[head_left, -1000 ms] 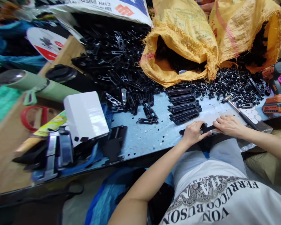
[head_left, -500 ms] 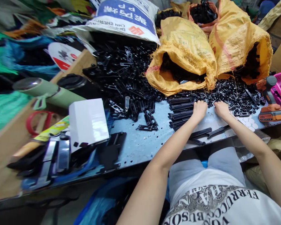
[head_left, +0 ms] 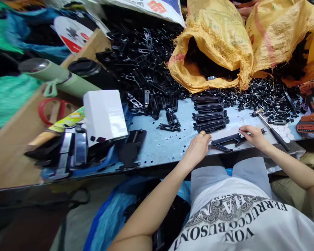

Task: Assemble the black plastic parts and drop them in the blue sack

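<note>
Right hand: the right hand (head_left: 255, 136) is poised over the right end of the work, thumb and forefinger drawn together at a dark speck; whether a small part is pinched there cannot be told.
Left hand: the left hand (head_left: 199, 147) is at the left end, fingers bunched and knuckles up; what lies within the grasp, if anything, is hidden.
Change: half a second ago both hands were at the near edge of the heap of small fasteners (head_left: 259, 96); they are now back at the near edge of the bench. This suggests that the fetching is over and attention has returned to the bars, perhaps with fasteners in the fingers.
Black bars: the black bars (head_left: 225, 139) lie between the hands, on a pale plate (head_left: 229, 131); slim, dark and matt, one slanting along the top, another just below it, and a hooked end showing near the right hand.
Stacked bars: beyond the left hand, a row of similar bars (head_left: 210, 116) lies in close parallel layers.
Hammer: right of the right hand, the hammer (head_left: 272, 130) lies aslant, head away from the person, beside white discs (head_left: 284, 132).
Outer field: a cordless drill (head_left: 311, 124) at far right, a yellow sack (head_left: 214, 45) behind the stack, a mound of black brackets (head_left: 141, 69) farther left.
</note>
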The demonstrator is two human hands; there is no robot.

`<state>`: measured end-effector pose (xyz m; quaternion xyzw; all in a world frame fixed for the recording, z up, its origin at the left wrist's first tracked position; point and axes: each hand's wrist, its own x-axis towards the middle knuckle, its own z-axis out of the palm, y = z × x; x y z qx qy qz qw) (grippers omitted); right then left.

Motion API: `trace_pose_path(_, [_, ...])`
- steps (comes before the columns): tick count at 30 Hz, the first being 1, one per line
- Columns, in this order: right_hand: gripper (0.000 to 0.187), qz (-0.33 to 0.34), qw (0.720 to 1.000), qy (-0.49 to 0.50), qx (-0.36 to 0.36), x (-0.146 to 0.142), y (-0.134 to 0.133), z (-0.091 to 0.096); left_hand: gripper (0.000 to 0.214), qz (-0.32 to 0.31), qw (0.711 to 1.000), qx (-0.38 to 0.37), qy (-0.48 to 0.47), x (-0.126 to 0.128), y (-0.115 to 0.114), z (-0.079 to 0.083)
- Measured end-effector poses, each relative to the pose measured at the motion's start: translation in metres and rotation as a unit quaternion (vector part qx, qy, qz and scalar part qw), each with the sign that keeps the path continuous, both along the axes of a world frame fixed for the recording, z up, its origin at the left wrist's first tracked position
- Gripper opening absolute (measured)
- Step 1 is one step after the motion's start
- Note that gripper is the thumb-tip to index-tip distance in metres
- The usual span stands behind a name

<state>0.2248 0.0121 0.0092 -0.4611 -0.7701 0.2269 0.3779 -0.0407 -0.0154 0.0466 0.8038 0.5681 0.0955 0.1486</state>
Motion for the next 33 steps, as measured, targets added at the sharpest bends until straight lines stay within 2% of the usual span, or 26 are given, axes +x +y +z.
trace_pose_path(4, [0.016,0.011,0.998,-0.010,0.061,0.001,0.000,-0.007,0.025,-0.013,1.000,0.002,0.013,0.000,0.000,0.007])
trace_pose_path(9, [0.014,0.006,0.998,-0.008,0.067,0.003,-0.002,-0.008,0.025,-0.054,0.995,-0.011,0.081,0.004,-0.002,0.012])
trace_pose_path(14, [0.015,0.024,0.996,-0.028,0.076,0.002,-0.002,-0.006,0.026,-0.067,0.991,0.037,0.110,0.015,-0.003,0.011])
trace_pose_path(17, [0.016,0.041,0.996,-0.042,0.067,0.002,-0.004,-0.008,0.020,-0.052,0.993,0.087,0.052,0.017,-0.006,-0.007])
trace_pose_path(21, [0.019,0.058,0.994,-0.064,0.066,0.002,-0.007,-0.013,0.024,-0.040,0.978,0.204,-0.027,0.010,-0.018,-0.045])
trace_pose_path(24, [0.022,0.078,0.989,-0.105,0.074,0.008,-0.008,-0.013,0.027,-0.040,0.971,0.234,-0.039,0.004,-0.026,-0.062])
trace_pose_path(26, [0.026,0.111,0.977,-0.163,0.080,0.016,-0.007,-0.011,0.026,-0.020,0.971,0.236,-0.023,0.007,-0.027,-0.062])
trace_pose_path(28, [0.038,0.121,0.957,-0.250,0.090,0.027,-0.002,-0.009,0.030,-0.036,0.971,0.238,-0.006,0.020,-0.024,-0.058])
trace_pose_path(31, [0.057,0.075,0.919,-0.372,0.104,0.044,0.008,-0.007,0.044,-0.113,0.973,0.201,0.032,0.048,-0.010,-0.052])
trace_pose_path(33, [0.058,0.060,0.904,-0.408,0.116,0.051,0.009,-0.001,0.042,-0.121,0.979,0.159,0.050,0.062,0.000,-0.047])
